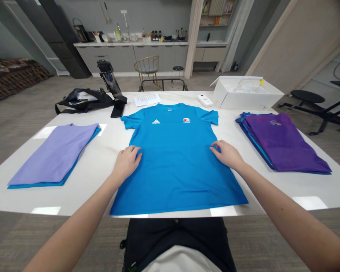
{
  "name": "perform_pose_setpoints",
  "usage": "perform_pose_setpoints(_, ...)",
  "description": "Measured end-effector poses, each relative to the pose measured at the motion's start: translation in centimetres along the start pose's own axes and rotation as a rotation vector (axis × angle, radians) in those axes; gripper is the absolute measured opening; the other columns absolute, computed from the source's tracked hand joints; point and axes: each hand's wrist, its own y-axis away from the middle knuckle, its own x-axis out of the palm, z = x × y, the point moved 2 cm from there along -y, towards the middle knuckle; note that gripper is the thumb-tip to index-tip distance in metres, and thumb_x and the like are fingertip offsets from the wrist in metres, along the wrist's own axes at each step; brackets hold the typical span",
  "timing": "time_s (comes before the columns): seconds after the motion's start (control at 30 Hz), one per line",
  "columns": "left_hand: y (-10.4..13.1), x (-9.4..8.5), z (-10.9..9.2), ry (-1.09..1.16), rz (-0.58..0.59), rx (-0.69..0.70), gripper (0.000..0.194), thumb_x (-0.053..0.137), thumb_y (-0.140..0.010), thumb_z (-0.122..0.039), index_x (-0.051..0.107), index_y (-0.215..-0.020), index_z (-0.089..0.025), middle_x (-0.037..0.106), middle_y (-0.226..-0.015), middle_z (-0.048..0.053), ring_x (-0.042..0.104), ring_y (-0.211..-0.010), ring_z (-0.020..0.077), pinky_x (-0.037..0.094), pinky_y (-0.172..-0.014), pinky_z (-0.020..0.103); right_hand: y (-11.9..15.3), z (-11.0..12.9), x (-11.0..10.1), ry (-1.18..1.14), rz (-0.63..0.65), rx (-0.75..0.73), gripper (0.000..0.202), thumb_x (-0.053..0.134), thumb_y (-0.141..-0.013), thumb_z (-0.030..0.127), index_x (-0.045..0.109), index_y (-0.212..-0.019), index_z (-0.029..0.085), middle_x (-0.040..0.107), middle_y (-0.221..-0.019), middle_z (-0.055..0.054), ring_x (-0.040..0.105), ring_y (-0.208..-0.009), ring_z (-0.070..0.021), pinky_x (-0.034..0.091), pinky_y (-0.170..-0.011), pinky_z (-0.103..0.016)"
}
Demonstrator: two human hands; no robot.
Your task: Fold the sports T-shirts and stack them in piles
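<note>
A blue T-shirt (174,162) lies spread flat, front side up, on the white table (102,166), its collar toward the far side and its hem near the front edge. My left hand (128,161) touches the shirt's left side below the sleeve, with fingers curled at the edge. On the opposite side edge, my right hand (225,153) has its thumb and forefinger pinched together at the fabric. How much cloth sits between the fingers of either hand is too small to tell.
Folded lavender (55,155) and purple (286,143) shirts flank it, blue cloth under each. Farther back are a black bag (86,102), bottle (109,79), phone (118,108), paper (147,99), small white device (205,100) and white box (246,96). A black seat (175,241) is below.
</note>
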Motion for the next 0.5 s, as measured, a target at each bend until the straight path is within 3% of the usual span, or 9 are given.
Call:
perform_pose_setpoints(0.13, -5.7, 0.9, 3.0, 0.035, -0.001, -0.147, 0.042, 0.038, -0.104, -0.039, 0.057, -0.136, -0.021, 0.065, -0.131, 0.014, 0.062, -0.120, 0.0320, 0.049, -0.097, 0.046, -6.5, -0.8, 0.0, -0.003, -0.016, 0.127, 0.028, 0.056, -0.097, 0.044, 0.071, -0.109, 0.024, 0.071, -0.101, -0.007, 0.066, -0.087, -0.0237, 0.048, -0.079, -0.033)
perform_pose_setpoints(0.3, -13.3, 1.6, 7.6, 0.020, -0.026, -0.349, 0.045, 0.034, -0.102, -0.033, 0.055, -0.138, -0.017, 0.065, -0.130, 0.020, 0.062, -0.120, 0.0364, 0.049, -0.097, 0.048, -15.0, -3.6, -0.6, -0.009, -0.083, 0.422, 0.031, 0.049, -0.099, 0.035, 0.072, -0.115, 0.022, 0.074, -0.113, -0.013, 0.067, -0.106, -0.0296, 0.050, -0.089, -0.039)
perform_pose_setpoints(0.5, -20.5, 3.3, 11.5, 0.042, 0.126, -0.602, 0.056, 0.034, -0.100, -0.046, 0.051, -0.138, -0.008, 0.066, -0.125, 0.031, 0.065, -0.115, 0.0454, 0.050, -0.092, 0.056, -21.5, -8.6, -0.1, -0.016, -0.142, 0.691, 0.046, 0.055, -0.097, 0.039, 0.063, -0.136, 0.017, 0.065, -0.134, -0.021, 0.063, -0.121, -0.0342, 0.050, -0.099, -0.046)
